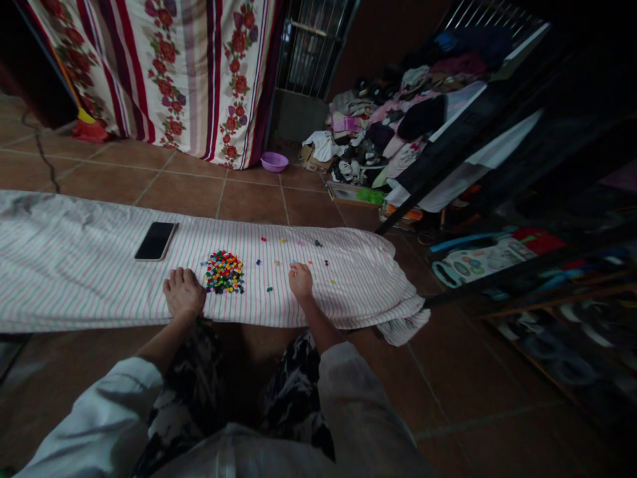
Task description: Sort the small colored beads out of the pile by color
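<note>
One compact pile of tiny multicoloured pieces (225, 272) lies on a cloth-covered worktop (99, 265); heaping apparently keeps the pieces together within easy reach. Loose single pieces (263, 239) of differing colours lie from 2 to 4 o'clock of the pile, the spacing presumably keeping each distinct.

Right hand (301, 280): at 3 o'clock, apart from the pile, among the loose pieces. Fingers are curled; whether a piece is pinched cannot be told. The pile lies at this hand's 9 o'clock.

Left hand (184, 292): at 8 o'clock, just beside the pile; palm down, fingers slightly spread, probably for support.

Black-screened rectangular smartphone (156, 241): at 10 o'clock, apparently placed clear of the pieces. Round lilac basin (274, 161): at 1 o'clock, on the brown tiled floor (249, 199).
</note>
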Action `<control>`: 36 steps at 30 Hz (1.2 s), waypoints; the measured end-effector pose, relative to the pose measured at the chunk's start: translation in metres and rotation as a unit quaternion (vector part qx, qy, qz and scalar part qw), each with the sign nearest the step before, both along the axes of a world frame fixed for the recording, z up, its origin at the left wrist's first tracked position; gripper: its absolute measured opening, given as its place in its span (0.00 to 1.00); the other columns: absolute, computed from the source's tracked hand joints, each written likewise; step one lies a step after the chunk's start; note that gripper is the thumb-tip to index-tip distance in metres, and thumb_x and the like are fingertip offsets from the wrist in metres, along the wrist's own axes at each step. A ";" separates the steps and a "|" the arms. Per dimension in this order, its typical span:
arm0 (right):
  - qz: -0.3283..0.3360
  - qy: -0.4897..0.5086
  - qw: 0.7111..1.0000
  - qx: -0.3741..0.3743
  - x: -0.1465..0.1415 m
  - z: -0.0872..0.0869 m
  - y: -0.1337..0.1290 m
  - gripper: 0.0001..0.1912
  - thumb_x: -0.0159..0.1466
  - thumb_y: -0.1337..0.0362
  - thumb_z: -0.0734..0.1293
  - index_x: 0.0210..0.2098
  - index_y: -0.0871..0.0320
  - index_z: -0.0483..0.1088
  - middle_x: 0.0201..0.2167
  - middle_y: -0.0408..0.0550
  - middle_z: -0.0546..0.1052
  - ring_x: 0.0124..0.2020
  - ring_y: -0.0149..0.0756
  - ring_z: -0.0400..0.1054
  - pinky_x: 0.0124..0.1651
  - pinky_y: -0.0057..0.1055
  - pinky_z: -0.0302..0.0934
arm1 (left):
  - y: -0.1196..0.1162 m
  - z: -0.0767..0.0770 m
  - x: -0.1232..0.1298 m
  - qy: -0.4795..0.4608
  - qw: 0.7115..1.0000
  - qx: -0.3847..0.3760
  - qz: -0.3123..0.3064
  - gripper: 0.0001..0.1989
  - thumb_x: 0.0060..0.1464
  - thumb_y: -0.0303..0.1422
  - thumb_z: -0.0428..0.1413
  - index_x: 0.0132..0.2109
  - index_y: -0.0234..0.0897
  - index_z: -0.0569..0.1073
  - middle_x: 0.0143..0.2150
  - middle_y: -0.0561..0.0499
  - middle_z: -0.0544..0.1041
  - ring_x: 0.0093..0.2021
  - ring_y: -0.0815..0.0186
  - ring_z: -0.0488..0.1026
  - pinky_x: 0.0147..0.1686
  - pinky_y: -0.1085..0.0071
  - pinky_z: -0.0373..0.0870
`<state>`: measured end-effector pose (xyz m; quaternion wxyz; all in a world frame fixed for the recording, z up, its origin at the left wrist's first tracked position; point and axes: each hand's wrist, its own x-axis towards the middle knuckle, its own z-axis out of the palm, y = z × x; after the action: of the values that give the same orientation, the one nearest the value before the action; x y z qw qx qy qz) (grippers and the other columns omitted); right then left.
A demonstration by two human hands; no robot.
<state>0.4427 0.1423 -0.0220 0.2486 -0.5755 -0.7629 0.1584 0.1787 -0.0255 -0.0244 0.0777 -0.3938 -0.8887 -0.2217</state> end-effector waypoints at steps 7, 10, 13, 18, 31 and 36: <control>0.086 0.006 0.996 0.022 -0.030 0.001 -0.018 0.18 0.63 0.75 0.57 0.44 0.58 0.75 0.45 0.51 0.76 0.50 0.36 0.67 0.56 0.32 0.59 | 0.001 -0.006 -0.003 0.010 1.000 -0.004 0.005 0.21 0.61 0.30 0.38 0.53 0.27 0.69 0.61 0.33 0.67 0.65 0.49 0.58 0.63 0.51 0.51; 0.131 0.004 0.991 0.018 -0.048 0.002 -0.026 0.16 0.64 0.73 0.58 0.43 0.57 0.76 0.46 0.50 0.75 0.51 0.36 0.67 0.58 0.32 0.58 | 0.002 -0.004 -0.002 0.010 1.000 -0.002 0.008 0.21 0.61 0.30 0.39 0.53 0.27 0.70 0.61 0.33 0.68 0.65 0.50 0.58 0.63 0.51 0.51; 0.171 0.002 0.985 0.008 -0.067 0.003 -0.035 0.15 0.65 0.71 0.59 0.44 0.55 0.76 0.43 0.48 0.76 0.49 0.35 0.67 0.57 0.32 0.58 | 0.002 -0.003 -0.002 0.014 1.000 -0.005 0.008 0.20 0.60 0.30 0.39 0.52 0.28 0.70 0.60 0.34 0.68 0.65 0.50 0.58 0.63 0.51 0.51; 0.210 -0.015 0.977 -0.010 -0.091 0.004 -0.042 0.14 0.66 0.70 0.60 0.44 0.53 0.76 0.43 0.46 0.76 0.48 0.34 0.67 0.55 0.29 0.59 | 0.002 -0.004 -0.002 0.008 1.000 -0.006 0.008 0.20 0.60 0.29 0.40 0.53 0.28 0.70 0.61 0.34 0.68 0.66 0.51 0.57 0.63 0.52 0.50; 0.245 -0.127 0.961 -0.027 -0.120 0.015 -0.032 0.17 0.68 0.69 0.58 0.49 0.53 0.76 0.43 0.49 0.76 0.47 0.35 0.67 0.53 0.29 0.57 | 0.004 -0.007 -0.003 0.005 1.000 0.003 0.011 0.20 0.59 0.29 0.41 0.53 0.28 0.70 0.61 0.34 0.68 0.66 0.50 0.57 0.63 0.51 0.51; 0.257 -0.147 0.955 -0.023 -0.123 0.018 -0.032 0.19 0.69 0.69 0.57 0.51 0.51 0.74 0.43 0.49 0.76 0.47 0.36 0.67 0.52 0.29 0.58 | 0.004 -0.009 -0.004 0.016 1.000 0.010 0.011 0.20 0.60 0.29 0.40 0.52 0.29 0.70 0.61 0.35 0.68 0.65 0.50 0.58 0.63 0.51 0.52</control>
<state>0.3200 0.1101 -0.0040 0.0712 -0.3829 -0.9090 0.1482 0.1750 -0.0218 -0.0332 0.0982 -0.3865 -0.8895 -0.2233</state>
